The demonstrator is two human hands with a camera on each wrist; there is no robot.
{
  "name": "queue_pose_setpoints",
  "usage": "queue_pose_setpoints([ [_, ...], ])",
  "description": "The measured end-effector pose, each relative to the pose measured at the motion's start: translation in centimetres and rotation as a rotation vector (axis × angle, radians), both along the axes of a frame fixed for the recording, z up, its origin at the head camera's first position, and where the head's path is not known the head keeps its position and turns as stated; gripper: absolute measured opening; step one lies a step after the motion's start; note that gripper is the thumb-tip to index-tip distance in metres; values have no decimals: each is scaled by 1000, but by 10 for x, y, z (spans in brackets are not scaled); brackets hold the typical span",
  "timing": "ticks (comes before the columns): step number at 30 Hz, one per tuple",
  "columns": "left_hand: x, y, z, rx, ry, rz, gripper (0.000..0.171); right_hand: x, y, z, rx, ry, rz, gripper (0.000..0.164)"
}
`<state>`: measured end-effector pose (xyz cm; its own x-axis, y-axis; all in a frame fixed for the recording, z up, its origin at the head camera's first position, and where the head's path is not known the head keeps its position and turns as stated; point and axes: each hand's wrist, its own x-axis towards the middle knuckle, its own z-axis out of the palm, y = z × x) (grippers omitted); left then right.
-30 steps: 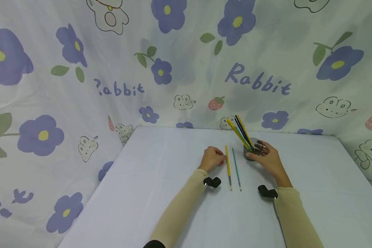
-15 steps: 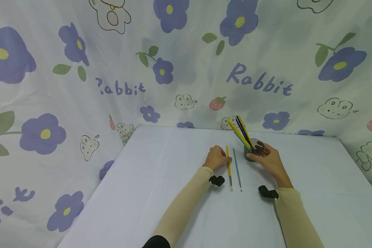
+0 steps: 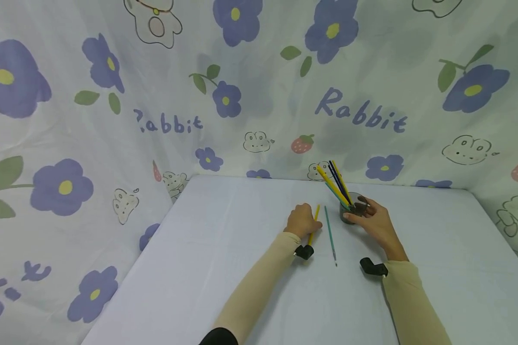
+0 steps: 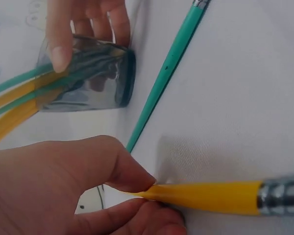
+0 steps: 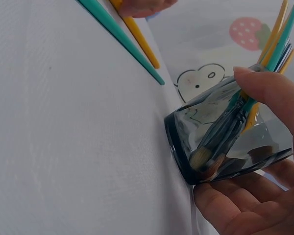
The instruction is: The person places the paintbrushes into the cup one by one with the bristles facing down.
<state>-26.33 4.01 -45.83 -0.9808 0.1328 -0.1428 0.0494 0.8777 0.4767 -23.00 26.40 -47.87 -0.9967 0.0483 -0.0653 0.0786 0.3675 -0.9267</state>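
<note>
My left hand (image 3: 301, 221) pinches a yellow paintbrush (image 4: 210, 197) between thumb and fingers, partway along its handle; the silver ferrule points away from the fingers in the left wrist view. A green paintbrush (image 3: 330, 235) lies on the table just right of it, bristles toward me. My right hand (image 3: 373, 223) grips a smoky clear glass (image 5: 186, 142) from its right side, thumb near the rim and fingers round the far wall. Inside the glass stand several paintbrushes (image 3: 334, 184) with yellow, green and dark blue handles, leaning left, bristles down at the bottom.
A white-covered table (image 3: 224, 230) carries everything. Behind and at the sides hangs a curtain (image 3: 259, 96) printed with flowers and rabbits, close past the table's back edge. A black wrist camera (image 3: 373, 267) sits on the right sleeve.
My left hand has shifted slightly right and taken hold of the yellow paintbrush, whose bristle end has swung left toward the wrist. The right hand and the glass have stayed almost in place.
</note>
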Motion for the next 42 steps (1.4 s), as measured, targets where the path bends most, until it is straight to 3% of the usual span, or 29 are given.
queue_pose_setpoints([
  [4, 0, 0, -2, -60, 25, -15, 35, 0, 1, 0, 0, 2, -4, 99],
  [8, -3, -6, -2, -21, 5, -21, 33, -1, 1, -1, -7, 1, -6, 100],
  [15, -8, -32, 3, 274, -87, -18, 21, -1, 2, 1, -20, 7, 4, 100],
  [22, -13, -54, 18, 688, -181, 42, 17, -2, 3, 1, -14, 14, 5, 100],
  [26, -14, -58, 21, 872, -200, 47, 14, -2, 3, -2, -14, 10, 3, 99],
  [34, -11, -59, 27, 1065, -224, 47, 15, -2, 1, -4, -25, 0, -7, 100],
  [42, -8, -57, 37, 1169, -197, 63, 11, -4, 1, -4, -18, -4, -16, 102],
])
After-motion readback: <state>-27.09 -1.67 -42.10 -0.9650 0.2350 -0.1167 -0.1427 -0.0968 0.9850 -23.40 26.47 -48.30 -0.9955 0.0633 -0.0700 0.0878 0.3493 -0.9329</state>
